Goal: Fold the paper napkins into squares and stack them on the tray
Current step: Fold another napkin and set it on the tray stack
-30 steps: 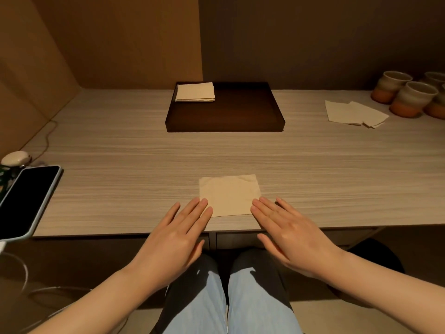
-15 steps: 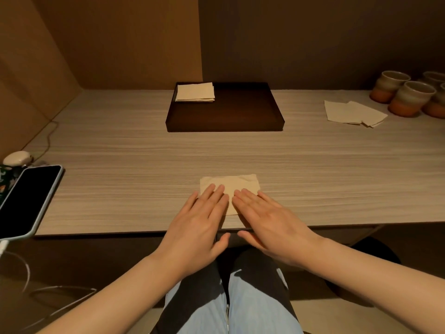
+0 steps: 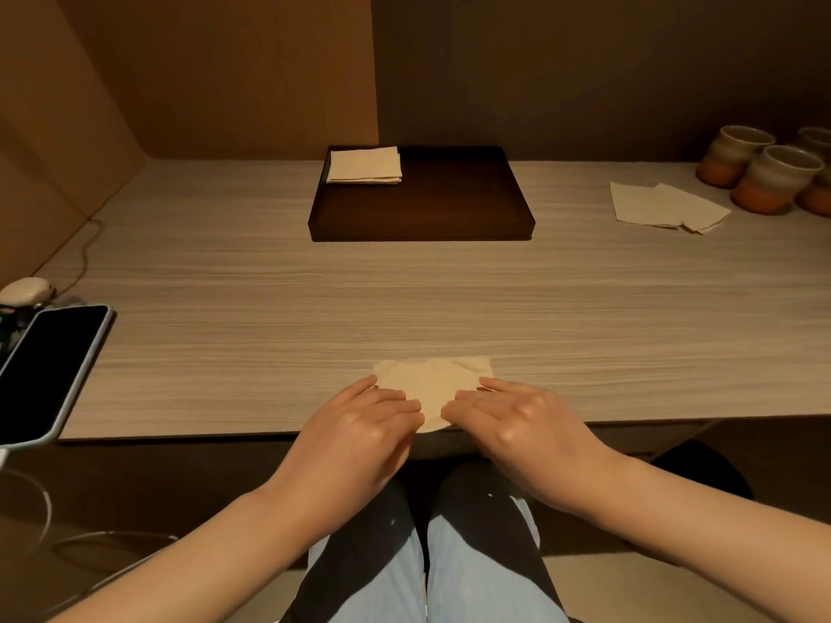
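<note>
Across most of the frame runs the table (image 3: 270, 308), pale wood grain, kept bare through the middle, likely as working room for folding. Upper centre: dark tray (image 3: 449, 204) set square to the near edge, with the stack of folded napkins (image 3: 364, 165) tucked into its upper-left corner, probably so later ones go on the same pile. Upper right: unfolded napkins (image 3: 665, 208) lying loose, overlapping, just beside the cups (image 3: 773, 177); reads as the supply pile. Left edge: phone (image 3: 45, 370), well clear of the work.

Bottom centre, at the near table edge: napkin (image 3: 427, 384) in hand, partly lifted, far edge wavy, near edge overhanging the table slightly. Left hand (image 3: 359, 433) and right hand (image 3: 526, 429) sit on either side of it, fingers curled and bunched together on its lower corners. Looks like a pinch, though the thumbs are hidden underneath so can't confirm. Paper shows between and beyond the fingertips. Judgement: mid-fold or about to carry to the tray.
</note>
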Motion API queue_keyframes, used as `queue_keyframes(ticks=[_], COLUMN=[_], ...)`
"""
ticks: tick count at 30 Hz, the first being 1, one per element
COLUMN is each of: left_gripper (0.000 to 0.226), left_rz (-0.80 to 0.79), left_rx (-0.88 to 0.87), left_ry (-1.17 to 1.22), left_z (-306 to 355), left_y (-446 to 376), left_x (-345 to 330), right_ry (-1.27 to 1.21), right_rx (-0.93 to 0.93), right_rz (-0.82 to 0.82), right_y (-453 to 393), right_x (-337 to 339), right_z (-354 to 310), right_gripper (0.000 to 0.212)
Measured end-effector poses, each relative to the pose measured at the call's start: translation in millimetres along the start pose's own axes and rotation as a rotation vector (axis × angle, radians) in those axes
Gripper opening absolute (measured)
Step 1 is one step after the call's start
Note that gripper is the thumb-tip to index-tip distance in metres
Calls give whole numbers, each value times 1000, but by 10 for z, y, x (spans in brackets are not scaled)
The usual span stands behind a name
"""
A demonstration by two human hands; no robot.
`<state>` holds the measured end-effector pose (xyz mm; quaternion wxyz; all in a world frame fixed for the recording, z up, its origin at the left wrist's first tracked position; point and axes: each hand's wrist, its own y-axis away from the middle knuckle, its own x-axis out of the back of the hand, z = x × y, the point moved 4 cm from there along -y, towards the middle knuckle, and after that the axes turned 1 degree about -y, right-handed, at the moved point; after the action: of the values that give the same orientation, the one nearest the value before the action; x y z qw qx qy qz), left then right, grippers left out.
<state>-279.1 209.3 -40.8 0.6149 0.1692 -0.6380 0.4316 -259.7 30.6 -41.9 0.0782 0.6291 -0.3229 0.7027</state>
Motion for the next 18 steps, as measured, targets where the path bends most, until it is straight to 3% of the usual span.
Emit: queue_keyframes(ticks=[4, 7, 11, 18], left_gripper=[31, 23, 32, 42], left_rz=[13, 21, 59, 203], left_rx=[59, 62, 117, 191], left_ry=[46, 8, -37, 45], left_z=[-104, -200, -444, -941], left_y=[-182, -388, -692, -1185], left_x=[208, 387, 621, 825], right_ry=[-76, -54, -45, 14], right_rx=[-91, -113, -152, -91], right_rz=[7, 29, 19, 179], right_y=[-203, -432, -748, -1363], right_x=[212, 396, 585, 800], right_z=[108, 244, 490, 915], right_gripper=[45, 29, 28, 34])
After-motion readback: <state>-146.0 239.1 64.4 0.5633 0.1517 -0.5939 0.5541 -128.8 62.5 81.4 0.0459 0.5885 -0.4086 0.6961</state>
